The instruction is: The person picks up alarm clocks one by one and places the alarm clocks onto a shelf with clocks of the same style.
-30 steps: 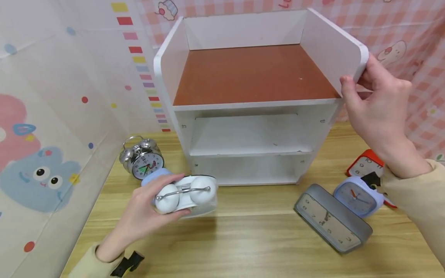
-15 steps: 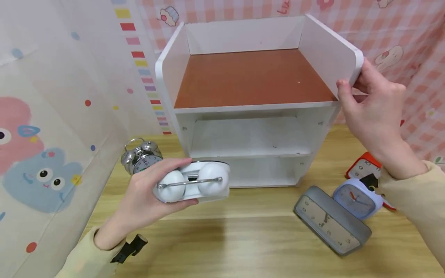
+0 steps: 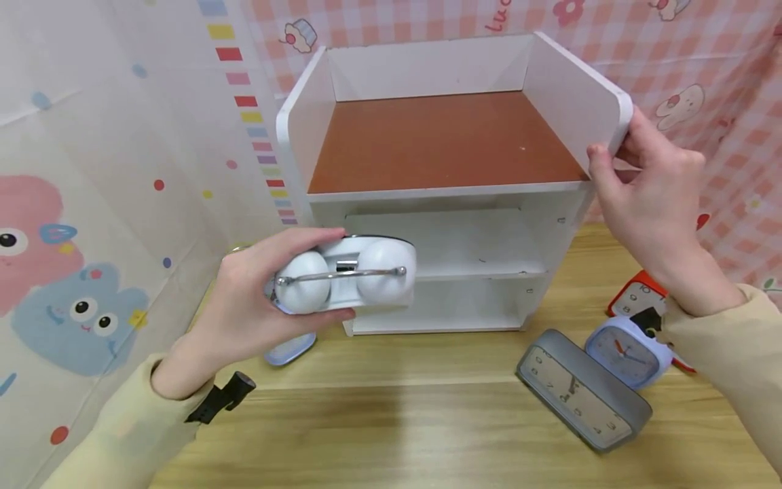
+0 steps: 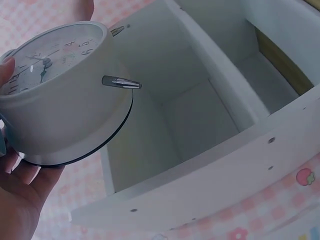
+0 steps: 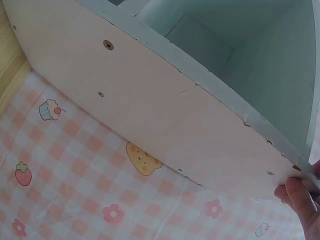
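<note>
I am holding the white twin-bell alarm clock (image 3: 348,278) in my left hand (image 3: 244,316), fingers and thumb curling round its body in a firm grip, so it is hanging in the air above the tabletop (image 3: 427,421) just in front of the left part of the white shelf unit (image 3: 452,190). The clock is lying with its long axis running left to right in the head view, the two white bells and the metal handle bar facing up toward me; in the left wrist view its dial is tilting away from the palm and its metal feet are pointing toward the shelf openings. Left of my hand the patterned wall is standing close, and below it a small pale blue clock (image 3: 290,348) is lying on the tabletop, partly hidden. Ahead of the clock the middle and lower compartments are standing open with bare white floors showing, and the brown-floored top tray is also showing nothing on it. Further right, my right hand (image 3: 650,204) is gripping the front corner of the unit's right side panel, thumb inside and fingers outside. Below that wrist a grey rectangular clock (image 3: 583,390) is lying face up, beside a blue square clock (image 3: 629,343) and a red-edged clock (image 3: 638,292) near the tabletop's right edge
</note>
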Demonstrator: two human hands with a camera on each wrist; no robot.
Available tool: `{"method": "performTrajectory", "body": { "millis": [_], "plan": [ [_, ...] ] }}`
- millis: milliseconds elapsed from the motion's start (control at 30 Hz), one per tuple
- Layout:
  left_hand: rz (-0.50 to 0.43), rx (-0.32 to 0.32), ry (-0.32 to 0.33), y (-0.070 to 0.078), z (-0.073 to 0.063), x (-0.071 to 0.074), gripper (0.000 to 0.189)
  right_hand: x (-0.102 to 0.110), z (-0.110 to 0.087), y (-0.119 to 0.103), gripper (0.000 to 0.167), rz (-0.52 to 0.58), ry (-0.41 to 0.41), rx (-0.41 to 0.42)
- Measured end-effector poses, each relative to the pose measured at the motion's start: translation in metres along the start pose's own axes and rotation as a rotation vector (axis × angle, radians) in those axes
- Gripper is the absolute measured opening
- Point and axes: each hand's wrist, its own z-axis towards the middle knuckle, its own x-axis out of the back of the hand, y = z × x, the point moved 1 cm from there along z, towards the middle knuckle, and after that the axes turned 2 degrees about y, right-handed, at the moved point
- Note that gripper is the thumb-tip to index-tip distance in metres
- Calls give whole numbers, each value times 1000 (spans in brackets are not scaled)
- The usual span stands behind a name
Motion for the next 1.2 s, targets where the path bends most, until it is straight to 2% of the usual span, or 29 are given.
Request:
{"method": "performTrajectory", "body": {
  "millis": [433, 800, 967, 1133, 1200],
  "plan": [
    [17, 12, -3, 6, 34, 14, 80, 2, 1, -1, 39, 16, -5, -27],
    [26, -1, 65, 6, 67, 26, 77, 1, -1, -1, 40, 5, -15, -22],
    [-15, 34, 86, 3, 81, 30, 75, 1, -1, 0, 40, 5, -9, -18],
    [-64, 60, 68, -1, 97, 36, 76, 0, -1, 0, 41, 5, -9, -11],
    [-68, 85, 79, -2, 105, 37, 75, 0, -1, 0, 41, 0, -11, -9]
  ]
}}
